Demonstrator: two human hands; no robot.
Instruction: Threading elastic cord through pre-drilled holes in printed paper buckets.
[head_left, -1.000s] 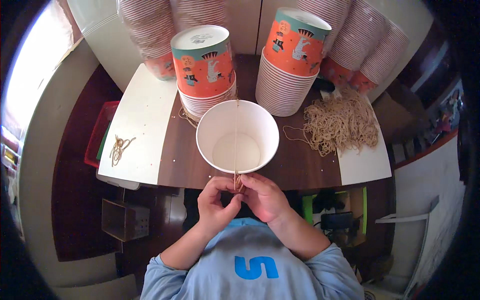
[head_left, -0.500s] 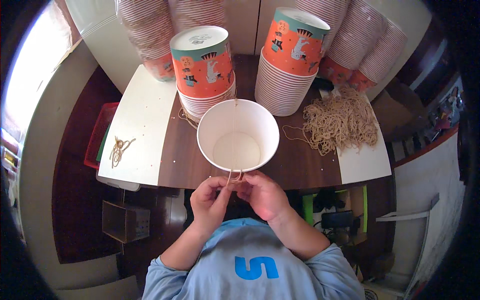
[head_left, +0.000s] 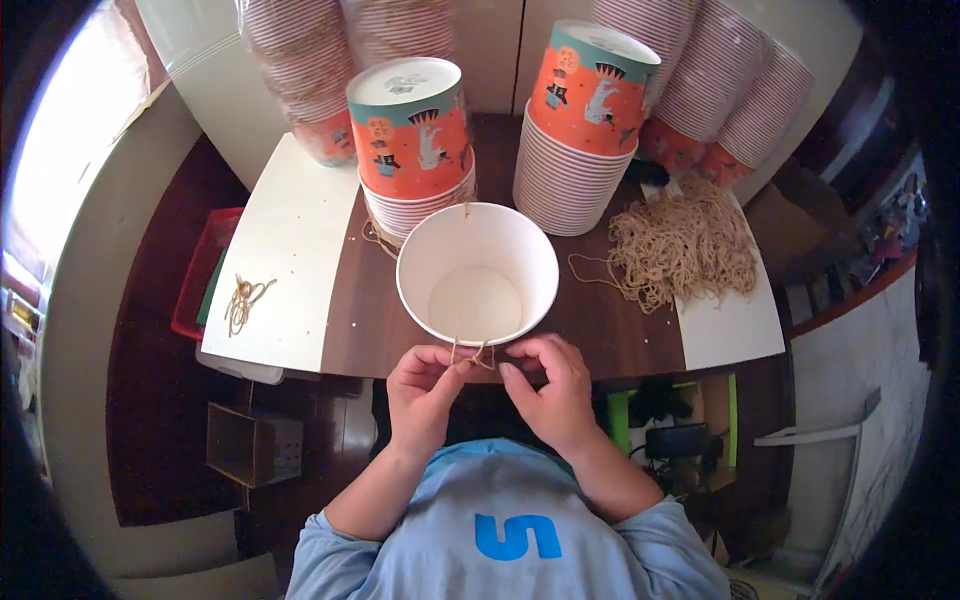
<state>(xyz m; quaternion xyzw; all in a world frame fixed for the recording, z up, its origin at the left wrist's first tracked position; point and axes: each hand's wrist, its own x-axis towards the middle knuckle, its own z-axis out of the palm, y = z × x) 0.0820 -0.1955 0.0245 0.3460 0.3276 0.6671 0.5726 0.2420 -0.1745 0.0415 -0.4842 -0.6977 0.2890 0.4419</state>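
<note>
A white paper bucket (head_left: pixel 478 245) stands mouth-up and tilted toward me at the table's front edge. Tan string (head_left: pixel 479 356) passes through its near rim and hangs in loops there; another bit of string shows at the far rim. My left hand (head_left: pixel 424 395) pinches the string between thumb and forefinger, just below the rim. To the right, my right hand (head_left: pixel 556 388) has its thumb and forefinger closed at the string's other side. The fine end between those fingertips is hard to see.
Behind the bucket stand two upside-down stacks of orange printed buckets, a left stack (head_left: pixel 415 140) and a right stack (head_left: pixel 580 125). A heap of string (head_left: pixel 685 245) lies at right, a small bundle (head_left: pixel 243 303) at left. Wrapped bucket stacks (head_left: pixel 735 85) line the back.
My right hand has moved right, away from my left hand, and the string between them shows more. The string line that crossed the bucket's mouth no longer shows.
</note>
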